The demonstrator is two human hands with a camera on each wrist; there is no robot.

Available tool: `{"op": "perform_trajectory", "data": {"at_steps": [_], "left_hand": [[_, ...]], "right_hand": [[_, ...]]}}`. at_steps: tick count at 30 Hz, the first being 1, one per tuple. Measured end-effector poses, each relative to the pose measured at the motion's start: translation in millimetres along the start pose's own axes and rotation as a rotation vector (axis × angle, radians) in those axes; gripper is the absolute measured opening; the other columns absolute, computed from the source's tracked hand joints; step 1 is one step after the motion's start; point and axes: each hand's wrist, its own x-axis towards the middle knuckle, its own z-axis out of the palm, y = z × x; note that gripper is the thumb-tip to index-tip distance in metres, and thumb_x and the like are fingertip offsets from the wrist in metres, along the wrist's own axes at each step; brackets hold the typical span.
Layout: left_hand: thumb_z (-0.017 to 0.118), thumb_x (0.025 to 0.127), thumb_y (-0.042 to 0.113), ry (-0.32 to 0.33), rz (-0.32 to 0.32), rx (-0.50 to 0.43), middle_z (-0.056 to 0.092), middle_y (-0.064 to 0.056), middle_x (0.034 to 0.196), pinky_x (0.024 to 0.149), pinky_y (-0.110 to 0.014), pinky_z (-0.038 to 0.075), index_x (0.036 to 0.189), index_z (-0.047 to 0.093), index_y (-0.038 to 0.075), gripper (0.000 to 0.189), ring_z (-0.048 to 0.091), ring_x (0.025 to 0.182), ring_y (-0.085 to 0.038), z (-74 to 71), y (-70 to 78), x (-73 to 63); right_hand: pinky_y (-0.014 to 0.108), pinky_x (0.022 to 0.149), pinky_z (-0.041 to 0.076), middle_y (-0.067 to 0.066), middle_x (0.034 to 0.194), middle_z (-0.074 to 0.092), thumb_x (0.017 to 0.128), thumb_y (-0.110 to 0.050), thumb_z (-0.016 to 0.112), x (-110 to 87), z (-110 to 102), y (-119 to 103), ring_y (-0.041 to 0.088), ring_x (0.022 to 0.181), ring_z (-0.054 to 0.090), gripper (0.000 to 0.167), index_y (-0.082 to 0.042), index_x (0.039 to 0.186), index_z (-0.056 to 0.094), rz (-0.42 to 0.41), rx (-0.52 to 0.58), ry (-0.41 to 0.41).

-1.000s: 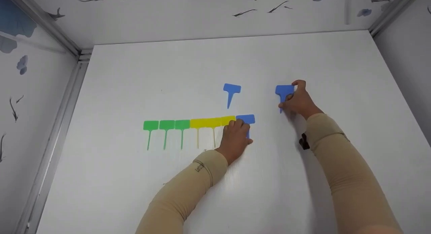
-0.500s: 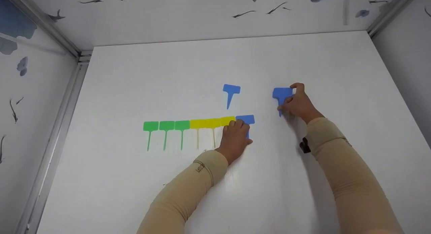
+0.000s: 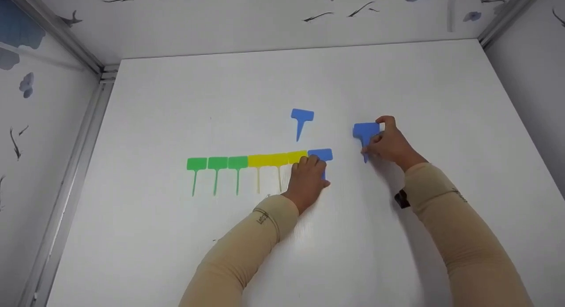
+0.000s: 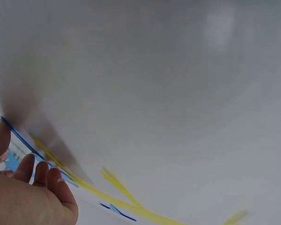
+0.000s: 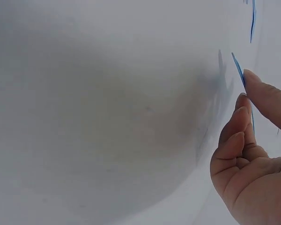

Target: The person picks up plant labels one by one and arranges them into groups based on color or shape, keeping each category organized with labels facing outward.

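A row of T-shaped plant labels lies on the white table, three green labels [image 3: 217, 163] at the left, then yellow labels [image 3: 274, 160] and one blue label [image 3: 325, 154] at the right end. My left hand [image 3: 306, 181] holds that end label, fingers at its head and thumb by its stem, covering part of the last yellow one. To the right, my right hand [image 3: 393, 143] pinches another blue plant label [image 3: 365, 129], head up and stem toward me. In the right wrist view this held label [image 5: 238, 68] appears edge-on above its shadow.
Another blue plant label [image 3: 303, 115] lies slightly tilted behind the row. White panels with fish and plant prints stand behind and at both sides, with a metal frame rail [image 3: 73, 183] along the left edge of the white table [image 3: 145, 254].
My right hand has come toward me and slightly left with the blue plant label. The left hand stays at the end of the row.
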Motion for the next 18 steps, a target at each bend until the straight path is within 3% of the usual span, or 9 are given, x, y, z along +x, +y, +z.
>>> {"op": "perform_trajectory", "data": {"at_steps": [6,18], "left_hand": [[0.067,0.089,0.04,-0.009,-0.016,0.0,0.054,-0.002,0.119,0.086,-0.032,0.042,0.122,0.058,0.013,0.043,0.046,0.104,-0.02,-0.7,1.2,1.0],[0.064,0.091,0.038,-0.033,-0.008,-0.062,0.053,-0.001,0.117,0.085,-0.031,0.04,0.123,0.056,0.013,0.041,0.045,0.104,-0.019,-0.7,-1.2,2.0]], "right_hand": [[0.029,0.062,0.038,0.0,0.069,0.044,0.085,-0.015,0.073,-7.7,6,-2,0.016,0.066,0.042,0.086,-0.008,0.143,0.011,-0.014,-0.012,0.015],[0.03,0.067,0.042,0.008,0.086,0.049,0.086,-0.012,0.07,-19.4,23,-4,0.021,0.076,0.048,0.081,-0.009,0.143,0.012,-0.015,-0.037,-0.007]]}}
